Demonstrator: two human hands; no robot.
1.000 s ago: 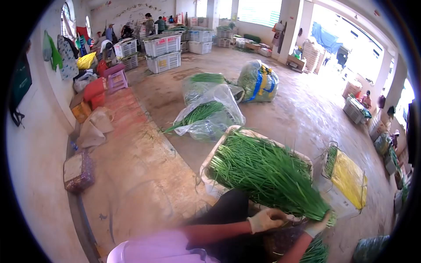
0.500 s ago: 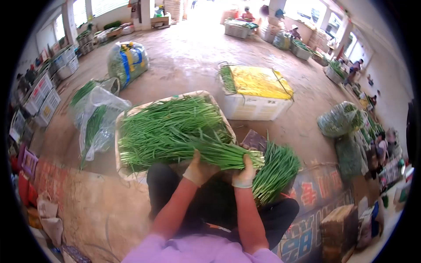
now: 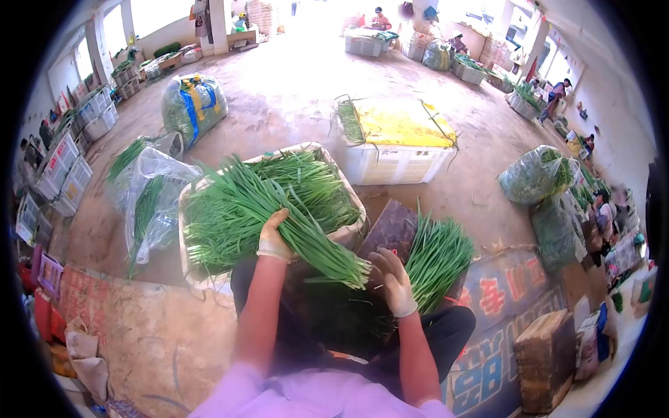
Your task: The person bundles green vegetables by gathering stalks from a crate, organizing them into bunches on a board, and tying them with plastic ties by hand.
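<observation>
A long bundle of green stalks (image 3: 306, 238) lies slantwise over the near edge of a crate (image 3: 352, 233) full of similar greens. Gloved, my left hand (image 3: 276, 237) is wrapped round the bundle's middle. Its pale cut ends point toward my right hand (image 3: 392, 281), which is gloved too, just right of those ends, with its fingers apart and nothing visible in them. Beyond my right hand, another pile of greens (image 3: 437, 261) rests beside a dark brown block (image 3: 391, 230). Loose bits lie on the dark area between my knees.
A white box with a yellow cover (image 3: 397, 125) stands beyond the crate. Clear plastic bags of greens (image 3: 157, 191) lie to the left, and a stuffed bag (image 3: 194, 111) stands behind them. At right are a worn block (image 3: 543, 359) and full bags (image 3: 536, 174). Several people sit farther off.
The bundle has swung from nearly level to a slant, its leafy end now over the crate's left part. My right hand has let go of the cut ends and moved slightly nearer my body.
</observation>
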